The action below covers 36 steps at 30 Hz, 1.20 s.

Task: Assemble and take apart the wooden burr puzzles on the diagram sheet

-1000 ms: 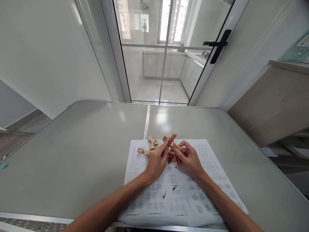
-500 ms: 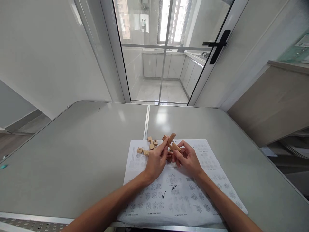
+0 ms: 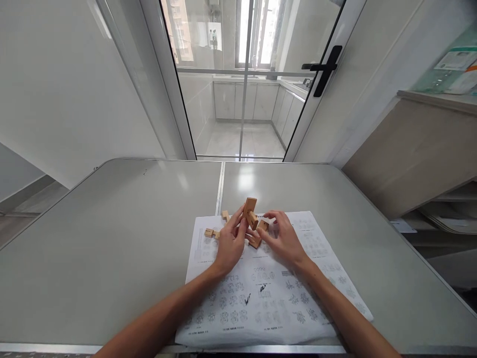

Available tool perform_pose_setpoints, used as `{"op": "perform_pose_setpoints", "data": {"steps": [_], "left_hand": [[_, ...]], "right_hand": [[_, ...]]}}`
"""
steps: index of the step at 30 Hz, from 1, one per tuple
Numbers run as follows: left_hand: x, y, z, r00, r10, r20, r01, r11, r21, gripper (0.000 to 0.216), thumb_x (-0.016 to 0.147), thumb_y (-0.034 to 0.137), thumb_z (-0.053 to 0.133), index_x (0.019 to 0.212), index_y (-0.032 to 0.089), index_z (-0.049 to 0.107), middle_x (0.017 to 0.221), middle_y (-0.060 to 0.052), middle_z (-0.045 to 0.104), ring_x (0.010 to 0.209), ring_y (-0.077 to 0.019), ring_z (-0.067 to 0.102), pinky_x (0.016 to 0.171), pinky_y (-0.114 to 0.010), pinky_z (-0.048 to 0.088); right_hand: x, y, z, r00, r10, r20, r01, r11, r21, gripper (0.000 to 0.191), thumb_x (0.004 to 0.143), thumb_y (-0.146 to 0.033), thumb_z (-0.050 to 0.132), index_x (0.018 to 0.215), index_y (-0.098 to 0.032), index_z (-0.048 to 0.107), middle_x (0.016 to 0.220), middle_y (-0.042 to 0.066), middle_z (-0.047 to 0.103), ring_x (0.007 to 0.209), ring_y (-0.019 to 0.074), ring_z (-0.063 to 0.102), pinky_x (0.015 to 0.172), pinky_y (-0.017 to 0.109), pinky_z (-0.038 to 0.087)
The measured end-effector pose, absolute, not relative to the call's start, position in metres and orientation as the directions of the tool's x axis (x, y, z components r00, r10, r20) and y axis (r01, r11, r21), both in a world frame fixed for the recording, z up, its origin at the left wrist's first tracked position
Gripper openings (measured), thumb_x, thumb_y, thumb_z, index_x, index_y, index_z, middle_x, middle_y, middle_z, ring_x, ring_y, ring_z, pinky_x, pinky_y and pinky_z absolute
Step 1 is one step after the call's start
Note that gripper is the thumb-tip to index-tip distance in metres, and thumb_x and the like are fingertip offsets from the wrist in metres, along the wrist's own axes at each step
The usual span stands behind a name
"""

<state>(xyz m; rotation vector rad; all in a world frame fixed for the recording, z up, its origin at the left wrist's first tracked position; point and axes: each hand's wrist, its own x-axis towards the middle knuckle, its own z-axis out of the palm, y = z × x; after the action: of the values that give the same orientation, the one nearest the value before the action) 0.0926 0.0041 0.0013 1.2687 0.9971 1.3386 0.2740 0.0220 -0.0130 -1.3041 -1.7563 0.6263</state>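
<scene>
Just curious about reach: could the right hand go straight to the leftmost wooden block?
Probably not: the left hand, holding wooden pieces, sits between the right hand and the leftmost block, blocking the straight way.

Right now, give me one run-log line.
left hand: holds blocks | right hand: at another block, grip unclear | sheet: beneath hands

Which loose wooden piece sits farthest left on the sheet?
The notched wooden piece beside the left hand. The other loose piece there lies farther right, at the far edge of the sheet.

Tan blocks (image 3: 250, 205), black-printed white sheet (image 3: 294, 334), grey table (image 3: 112, 248)
</scene>
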Motion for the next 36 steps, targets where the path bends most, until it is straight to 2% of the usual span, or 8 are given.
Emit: {"op": "perform_pose_setpoints", "data": {"steps": [4, 9, 17, 22, 25, 28, 32, 36], "left_hand": [[0.092, 0.003, 0.004, 0.047, 0.985, 0.167, -0.098, -0.162, 0.982, 0.053, 0.107, 0.048, 0.056, 0.154, 0.023, 0.056, 0.118, -0.011, 0.079, 0.069, -0.0136, 0.072, 0.066, -0.028, 0.066], [0.092, 0.002, 0.004, 0.029, 0.983, 0.181, -0.066, -0.179, 0.982, 0.052, 0.108, 0.048, 0.054, 0.154, 0.026, 0.055, 0.125, -0.01, 0.075, 0.071, -0.0123, 0.072, 0.062, -0.025, 0.063], [0.092, 0.003, 0.0, 0.031, 0.978, 0.206, -0.073, -0.203, 0.976, 0.052, 0.107, 0.045, 0.057, 0.156, 0.027, 0.055, 0.139, -0.013, 0.072, 0.078, -0.0137, 0.074, 0.068, -0.026, 0.065], [0.092, 0.004, -0.001, 0.005, 0.972, 0.233, -0.042, -0.233, 0.972, 0.045, 0.108, 0.042, 0.056, 0.151, 0.029, 0.061, 0.151, -0.01, 0.065, 0.078, -0.0117, 0.072, 0.069, -0.026, 0.064], [0.092, 0.004, -0.002, -0.008, 0.964, 0.264, -0.006, -0.264, 0.964, 0.042, 0.109, 0.04, 0.056, 0.148, 0.028, 0.064, 0.145, -0.01, 0.069, 0.078, -0.012, 0.073, 0.07, -0.027, 0.065], [0.093, 0.003, -0.004, 0.004, 0.951, 0.31, 0.062, -0.31, 0.949, 0.038, 0.109, 0.038, 0.056, 0.144, 0.027, 0.067, 0.128, -0.009, 0.077, 0.075, -0.0123, 0.073, 0.071, -0.028, 0.064], [0.092, 0.003, -0.005, 0.046, 0.927, 0.372, 0.145, -0.375, 0.916, 0.035, 0.11, 0.036, 0.055, 0.14, 0.028, 0.07, 0.113, -0.006, 0.078, 0.076, -0.013, 0.074, 0.072, -0.028, 0.064], [0.091, 0.003, -0.007, 0.075, 0.909, 0.41, 0.179, -0.416, 0.891, 0.033, 0.11, 0.033, 0.055, 0.139, 0.03, 0.07, 0.116, -0.005, 0.076, 0.077, -0.0125, 0.075, 0.074, -0.028, 0.064]], "right_hand": [[0.272, 0.017, -0.017, -0.264, 0.909, 0.323, 0.604, 0.416, -0.679, 0.064, 0.087, -0.054, 0.078, 0.14, -0.029, 0.054, 0.142, 0.016, 0.055, 0.133, 0.0399, 0.052, 0.108, 0.059, 0.05], [0.277, 0.014, -0.018, -0.374, 0.876, 0.305, 0.666, 0.483, -0.568, 0.092, 0.077, -0.054, 0.086, 0.154, -0.034, 0.041, 0.147, 0.014, 0.051, 0.139, 0.042, 0.047, 0.114, 0.063, 0.044], [0.288, 0.021, -0.016, -0.351, 0.876, 0.329, 0.687, 0.48, -0.545, 0.073, 0.084, -0.05, 0.079, 0.145, -0.028, 0.048, 0.129, 0.013, 0.064, 0.122, 0.0397, 0.06, 0.106, 0.058, 0.047], [0.29, 0.026, -0.018, -0.16, 0.917, 0.366, 0.641, 0.378, -0.667, 0.061, 0.083, -0.052, 0.081, 0.131, -0.025, 0.057, 0.126, 0.014, 0.066, 0.119, 0.0389, 0.062, 0.1, 0.057, 0.053], [0.293, 0.03, -0.016, 0.067, 0.956, 0.286, 0.478, 0.221, -0.85, 0.058, 0.082, -0.055, 0.083, 0.125, -0.023, 0.059, 0.13, 0.015, 0.066, 0.12, 0.0365, 0.064, 0.103, 0.057, 0.054], [0.296, 0.033, -0.01, 0.123, 0.988, 0.092, 0.115, 0.078, -0.99, 0.054, 0.084, -0.059, 0.08, 0.121, -0.024, 0.061, 0.134, 0.015, 0.068, 0.125, 0.034, 0.066, 0.107, 0.054, 0.054], [0.294, 0.03, 0.001, -0.034, 0.999, -0.026, -0.237, -0.033, -0.971, 0.043, 0.091, -0.061, 0.073, 0.118, -0.028, 0.068, 0.14, 0.01, 0.069, 0.134, 0.0325, 0.063, 0.109, 0.049, 0.054], [0.289, 0.026, 0.005, -0.133, 0.99, -0.038, -0.372, -0.085, -0.924, 0.038, 0.091, -0.06, 0.074, 0.115, -0.03, 0.074, 0.136, 0.005, 0.072, 0.134, 0.0312, 0.062, 0.109, 0.046, 0.052]]}}
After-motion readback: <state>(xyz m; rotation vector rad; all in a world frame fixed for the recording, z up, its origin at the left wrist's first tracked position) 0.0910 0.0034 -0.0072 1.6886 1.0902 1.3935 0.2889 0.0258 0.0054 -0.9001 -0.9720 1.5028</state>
